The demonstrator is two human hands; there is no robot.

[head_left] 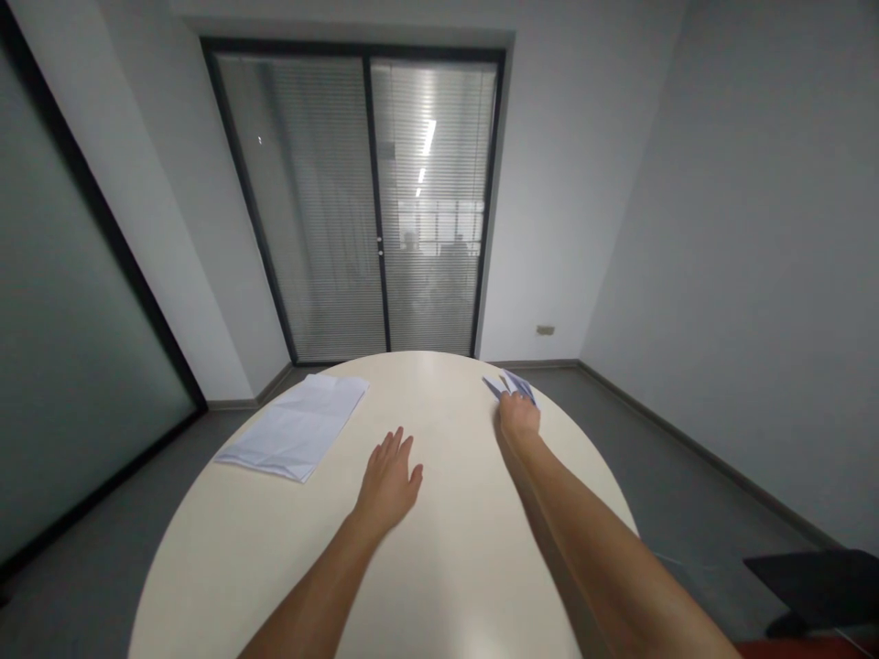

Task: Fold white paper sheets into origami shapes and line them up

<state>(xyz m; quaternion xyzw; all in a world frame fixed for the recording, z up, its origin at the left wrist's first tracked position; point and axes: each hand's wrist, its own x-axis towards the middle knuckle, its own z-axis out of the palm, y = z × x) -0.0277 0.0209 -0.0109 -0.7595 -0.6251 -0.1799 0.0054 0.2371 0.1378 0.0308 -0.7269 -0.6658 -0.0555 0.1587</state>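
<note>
My right hand (520, 416) reaches to the far right part of the round table, its fingers closed on a folded paper (520, 383). White flaps and bluish, shaded folds stick out beyond the knuckles; the rest is hidden by the hand, so its full shape cannot be made out. My left hand (390, 480) is open, palm down over the middle of the table, with the thumb spread and nothing in it. To its left lies a flat stack of white paper sheets (295, 426), creased and slightly uneven at the edges.
The cream round table (439, 567) has a smooth, shiny top. Beyond it stand a glazed door with blinds (439, 210) and white walls. A black object, perhaps part of a chair (817, 586), is at the lower right. A frosted glass panel (75, 320) stands at the left.
</note>
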